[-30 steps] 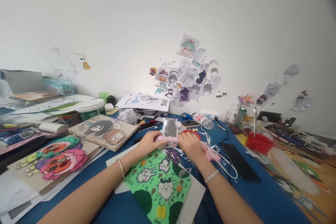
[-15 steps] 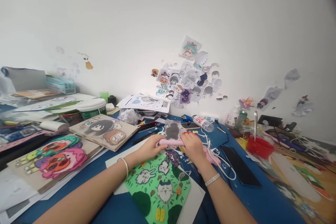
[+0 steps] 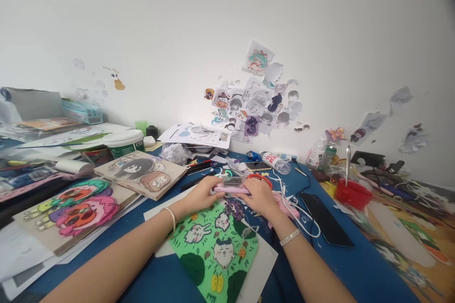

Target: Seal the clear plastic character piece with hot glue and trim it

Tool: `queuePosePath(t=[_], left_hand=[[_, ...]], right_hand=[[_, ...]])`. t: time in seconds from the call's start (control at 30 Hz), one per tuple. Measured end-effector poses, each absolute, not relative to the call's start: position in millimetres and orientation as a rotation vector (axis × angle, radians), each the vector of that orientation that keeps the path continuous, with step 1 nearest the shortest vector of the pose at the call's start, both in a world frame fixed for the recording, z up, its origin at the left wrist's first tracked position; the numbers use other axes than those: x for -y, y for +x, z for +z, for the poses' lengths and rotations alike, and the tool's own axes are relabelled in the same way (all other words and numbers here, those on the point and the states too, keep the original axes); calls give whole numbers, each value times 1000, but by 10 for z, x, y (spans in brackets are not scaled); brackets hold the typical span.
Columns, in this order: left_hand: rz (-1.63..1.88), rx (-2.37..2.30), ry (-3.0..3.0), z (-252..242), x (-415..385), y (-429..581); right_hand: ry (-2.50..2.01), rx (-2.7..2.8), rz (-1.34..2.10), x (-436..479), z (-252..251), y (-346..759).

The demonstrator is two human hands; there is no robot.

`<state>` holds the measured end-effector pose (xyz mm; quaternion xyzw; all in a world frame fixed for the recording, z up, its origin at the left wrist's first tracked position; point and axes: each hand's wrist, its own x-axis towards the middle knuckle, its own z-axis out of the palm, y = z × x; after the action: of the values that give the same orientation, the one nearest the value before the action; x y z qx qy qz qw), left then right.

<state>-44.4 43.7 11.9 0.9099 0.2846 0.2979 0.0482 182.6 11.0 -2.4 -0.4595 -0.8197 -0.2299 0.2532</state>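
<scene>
Both of my hands grip a small pink object [image 3: 232, 189] above the middle of the desk. A clear piece with a dark panel [image 3: 233, 181] stands at its far side; I cannot make out its exact kind. My left hand [image 3: 204, 192] is closed on its left end. My right hand [image 3: 260, 194] holds the right end, its thumb underneath. Below them lies a green drawing [image 3: 206, 251] of white cartoon characters on white paper [image 3: 261, 270]. Red-handled scissors [image 3: 265, 179] lie partly hidden behind my right hand.
On the left lie two boards with cartoon pictures [image 3: 142, 175] and a white-lidded tub [image 3: 124, 142]. Rightward are a white cable [image 3: 305, 229], a black phone-like slab [image 3: 327, 220], a red bowl [image 3: 352, 195] with a spoon, and a plastic bottle [image 3: 277, 163]. Paper cut-outs [image 3: 256, 104] cover the wall.
The pink object has tilted: its clear piece with the dark panel stood tall facing me and now shows only as a low, foreshortened strip. Both hands still hold it.
</scene>
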Motion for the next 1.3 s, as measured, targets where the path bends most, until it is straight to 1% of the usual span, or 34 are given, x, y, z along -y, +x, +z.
queuePosePath(t=[0.23,0.47,0.63,1.03,1.3], left_hand=[[871,-824,3144,174,-410,-483],[970,-977,3432,74,-518,-428],[1032,-1026,3561,-16,-571,-435],[1305,-906,3611,-61,-516,-409],[1332,-967,3545,17,-427,-397]], right_hand=[[-1160,2282,-777,-50,-1,1781],[-1067,2253,-960,-34,-15,1723],[-1077,2214,-1025,-41,-14,1710],[-1193,2151,-1093,-72,-63,1739],[-1203,2165,-1100,-132,-125,1780]])
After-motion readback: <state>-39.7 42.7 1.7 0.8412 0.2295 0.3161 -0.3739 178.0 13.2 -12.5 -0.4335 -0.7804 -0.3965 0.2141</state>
